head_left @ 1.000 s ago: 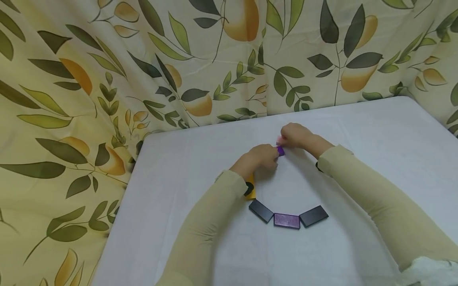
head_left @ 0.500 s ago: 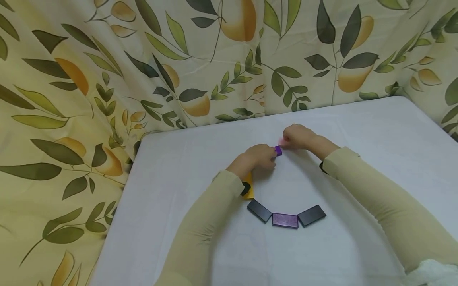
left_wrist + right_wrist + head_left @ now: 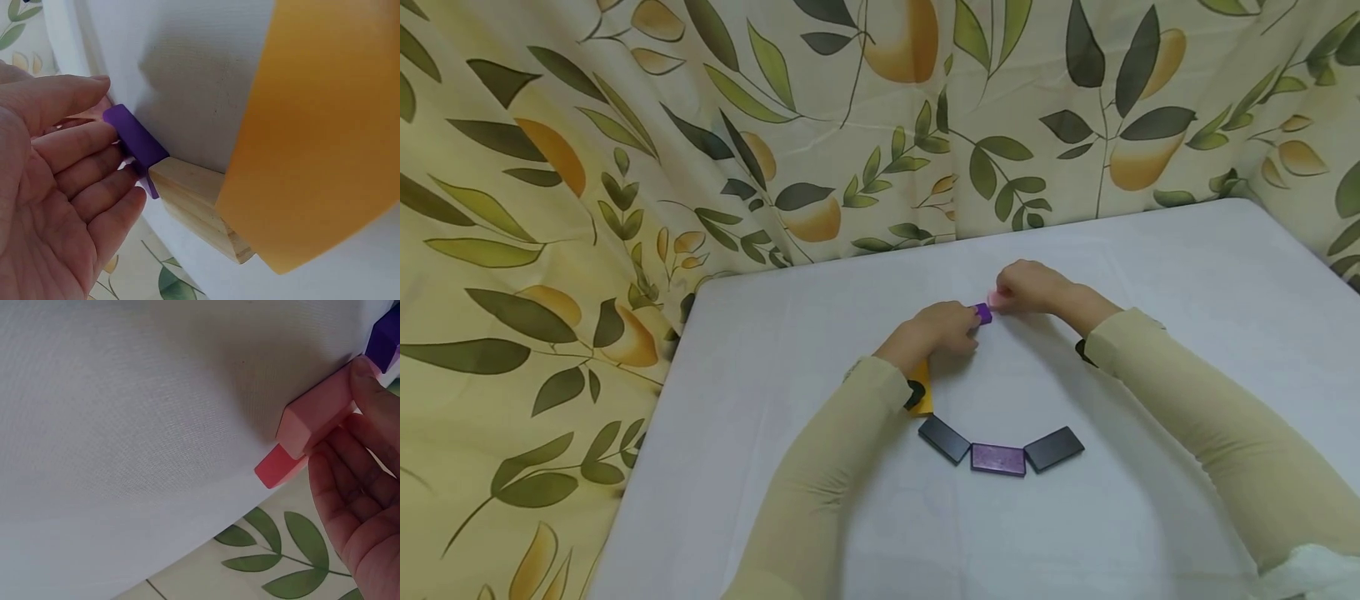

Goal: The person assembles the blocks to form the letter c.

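Toward the back of the white table, my left hand [image 3: 936,327] touches a purple block [image 3: 139,134] with loosely extended fingers, its thumb apart from the block in the left wrist view. A plain wooden block [image 3: 187,178] meets the purple one's near end, followed by a yellow block [image 3: 312,131] partly under the left wrist in the head view. My right hand [image 3: 1032,287] pinches a pale pink block [image 3: 319,409] between thumb and fingers, close beside the purple block's far end. A deeper pink block [image 3: 276,467] shows just past the pale one, hidden in the head view.
Nearer the front, a dark grey block [image 3: 943,438], a dark purple block [image 3: 997,460] and another dark grey block [image 3: 1055,450] lie end to end in a curve on the white-covered table [image 3: 752,375]. A leaf-patterned curtain [image 3: 880,125] hangs behind the table and along its left.
My right hand has shifted slightly right with the pale pink block, away from the purple one. The left hand stays at the purple block; the view has moved a little.
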A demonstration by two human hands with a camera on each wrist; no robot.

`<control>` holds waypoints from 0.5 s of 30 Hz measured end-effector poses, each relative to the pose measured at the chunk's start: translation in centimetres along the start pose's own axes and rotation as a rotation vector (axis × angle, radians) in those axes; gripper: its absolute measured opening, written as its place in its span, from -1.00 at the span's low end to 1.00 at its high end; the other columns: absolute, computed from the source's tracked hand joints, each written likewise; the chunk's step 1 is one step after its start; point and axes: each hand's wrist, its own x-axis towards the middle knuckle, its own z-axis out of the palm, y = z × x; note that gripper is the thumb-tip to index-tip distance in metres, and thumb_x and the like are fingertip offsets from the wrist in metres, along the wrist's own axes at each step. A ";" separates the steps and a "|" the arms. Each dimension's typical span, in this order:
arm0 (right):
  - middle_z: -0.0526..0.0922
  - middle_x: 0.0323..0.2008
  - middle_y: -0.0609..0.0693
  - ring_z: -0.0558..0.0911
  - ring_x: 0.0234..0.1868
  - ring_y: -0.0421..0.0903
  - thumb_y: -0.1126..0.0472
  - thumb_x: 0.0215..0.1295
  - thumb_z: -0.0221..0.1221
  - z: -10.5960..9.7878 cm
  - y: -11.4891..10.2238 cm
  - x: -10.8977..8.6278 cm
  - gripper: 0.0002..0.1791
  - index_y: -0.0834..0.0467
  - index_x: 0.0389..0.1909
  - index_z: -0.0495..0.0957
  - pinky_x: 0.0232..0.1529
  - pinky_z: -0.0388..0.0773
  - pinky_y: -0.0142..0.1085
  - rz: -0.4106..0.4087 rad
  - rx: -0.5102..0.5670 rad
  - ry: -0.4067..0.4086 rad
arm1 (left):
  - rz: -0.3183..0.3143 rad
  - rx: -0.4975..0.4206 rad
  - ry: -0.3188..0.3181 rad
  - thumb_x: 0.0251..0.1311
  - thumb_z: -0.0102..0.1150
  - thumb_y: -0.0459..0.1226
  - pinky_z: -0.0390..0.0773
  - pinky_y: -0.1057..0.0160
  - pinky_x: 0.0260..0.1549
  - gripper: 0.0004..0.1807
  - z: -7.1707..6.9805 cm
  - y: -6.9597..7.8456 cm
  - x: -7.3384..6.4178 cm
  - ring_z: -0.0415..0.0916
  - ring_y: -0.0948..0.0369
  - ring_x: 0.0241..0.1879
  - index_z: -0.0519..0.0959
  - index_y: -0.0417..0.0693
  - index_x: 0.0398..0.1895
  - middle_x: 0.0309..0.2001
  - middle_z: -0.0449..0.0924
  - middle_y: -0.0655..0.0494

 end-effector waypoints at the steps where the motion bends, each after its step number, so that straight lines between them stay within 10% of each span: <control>1: 0.41 -0.66 -0.04 0.34 -0.53 -0.07 0.25 0.14 0.23 0.0 0.0 0.0 -0.81 0.24 -0.60 0.52 -0.43 0.34 -0.20 0.000 -0.002 -0.002 | -0.002 -0.001 0.000 0.23 0.06 -0.08 0.22 0.36 -0.49 -0.78 0.0 0.0 0.0 0.27 0.24 -0.47 0.46 -0.04 -0.32 -0.47 0.40 0.13; 15: 0.42 -0.66 -0.04 0.34 -0.55 -0.08 0.27 0.14 0.22 0.1 0.1 -0.7 -0.80 0.24 -0.62 0.51 -0.45 0.33 -0.19 -0.048 0.004 0.011 | 0.002 0.007 0.002 0.25 0.04 -0.08 0.23 0.36 -0.46 -0.78 -0.1 0.1 -0.2 0.29 0.24 -0.44 0.47 -0.05 -0.30 -0.44 0.41 0.13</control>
